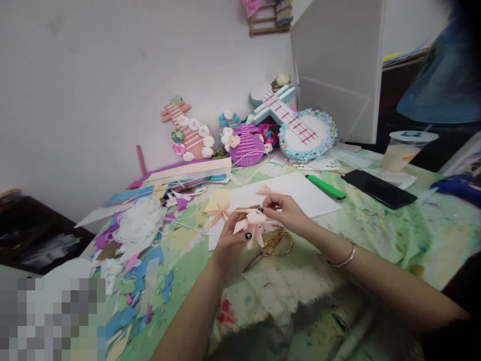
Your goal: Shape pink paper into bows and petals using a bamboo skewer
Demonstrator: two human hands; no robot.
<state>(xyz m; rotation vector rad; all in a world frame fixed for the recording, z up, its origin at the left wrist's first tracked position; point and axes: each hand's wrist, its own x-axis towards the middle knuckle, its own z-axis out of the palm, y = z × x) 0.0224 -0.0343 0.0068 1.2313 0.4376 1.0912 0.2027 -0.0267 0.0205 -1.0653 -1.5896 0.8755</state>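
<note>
Between finger and thumb, my left hand (231, 238) grips a peach paper flower (254, 221) with several pointed petals. My right hand (283, 210) is closed at the flower's upper right edge, fingertips pinched together on it. Just under the flower lies a pair of scissors (276, 244) with gold handles, blades pointing toward the lower left. A second peach paper flower (220, 214) rests left of my hands, partly on a white sheet (300, 193). Another peach paper piece (268, 189) sits behind my right hand on that sheet.
A green marker (325, 187), a black phone (379, 188) and a lidded drink cup (406, 150) stand or lie to the right. Tangled white string (139, 225) and coloured paper scraps (141, 281) cover the left. Decorated instrument shapes, including a purple one (247, 150), lean along the wall.
</note>
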